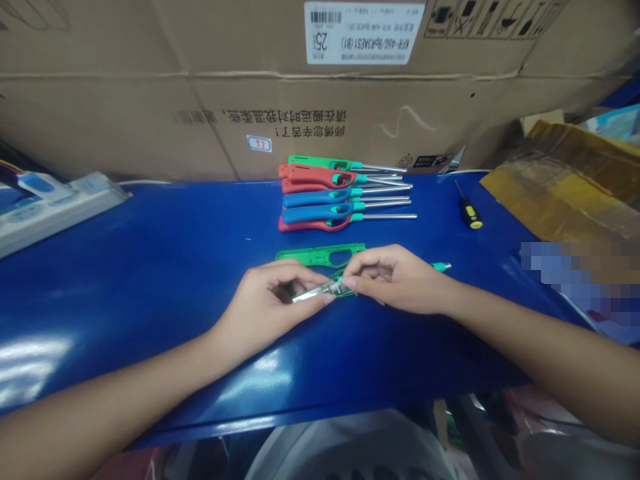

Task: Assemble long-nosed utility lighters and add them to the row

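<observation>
Between thumb and fingers, my left hand (275, 293) grips a clear, shiny tube-like lighter part (314, 292). At the part's right end, the fingertips of my right hand (393, 277) are pinched together on it; the exact contact is partly hidden. Just behind my hands lies an opened green lighter casing half (305, 256). More green casing shows beneath my fingers, mostly covered. Past my right wrist a teal-and-metal tip (442, 267) sticks out. Farther back, a stack of assembled long-nosed lighters (320, 213) in blue, red and green lies with metal tubes pointing right.
A large cardboard box (200, 100) walls off the back of the blue table (165, 280). A yellow-and-black screwdriver (470, 212) lies at the right, near a taped brown package (560, 180). At the left edge sits a white power strip (65, 205).
</observation>
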`<state>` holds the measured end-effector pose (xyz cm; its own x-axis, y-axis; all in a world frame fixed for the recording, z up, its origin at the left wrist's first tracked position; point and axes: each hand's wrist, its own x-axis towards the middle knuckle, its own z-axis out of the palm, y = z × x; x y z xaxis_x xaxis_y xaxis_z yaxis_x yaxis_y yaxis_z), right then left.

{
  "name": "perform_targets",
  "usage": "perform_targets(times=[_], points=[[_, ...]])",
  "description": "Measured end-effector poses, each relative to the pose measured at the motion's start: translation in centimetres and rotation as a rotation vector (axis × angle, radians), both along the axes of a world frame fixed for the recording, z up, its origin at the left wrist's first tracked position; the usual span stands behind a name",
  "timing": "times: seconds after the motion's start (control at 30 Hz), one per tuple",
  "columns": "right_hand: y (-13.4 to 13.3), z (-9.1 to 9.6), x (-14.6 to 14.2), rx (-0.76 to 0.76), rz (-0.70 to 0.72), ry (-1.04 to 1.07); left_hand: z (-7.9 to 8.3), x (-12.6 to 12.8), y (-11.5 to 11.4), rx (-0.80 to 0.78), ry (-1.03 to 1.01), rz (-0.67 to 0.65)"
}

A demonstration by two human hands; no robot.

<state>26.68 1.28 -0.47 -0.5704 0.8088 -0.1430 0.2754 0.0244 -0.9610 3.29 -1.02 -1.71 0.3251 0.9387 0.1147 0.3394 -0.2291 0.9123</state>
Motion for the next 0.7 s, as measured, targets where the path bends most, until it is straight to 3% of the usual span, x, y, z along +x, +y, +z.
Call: perform_targets(times=[0.47,0.7], points=[[-0.2,-0.6,-0.4,0.103,-0.039,-0.051,-0.3,0.1,0.0,0.018,0.018,-0.036],[-0.4,-0.2,0.0,-0.059,-0.048,-0.022,0.8,-0.8,0.1,0.075,0.16,-0.122]])
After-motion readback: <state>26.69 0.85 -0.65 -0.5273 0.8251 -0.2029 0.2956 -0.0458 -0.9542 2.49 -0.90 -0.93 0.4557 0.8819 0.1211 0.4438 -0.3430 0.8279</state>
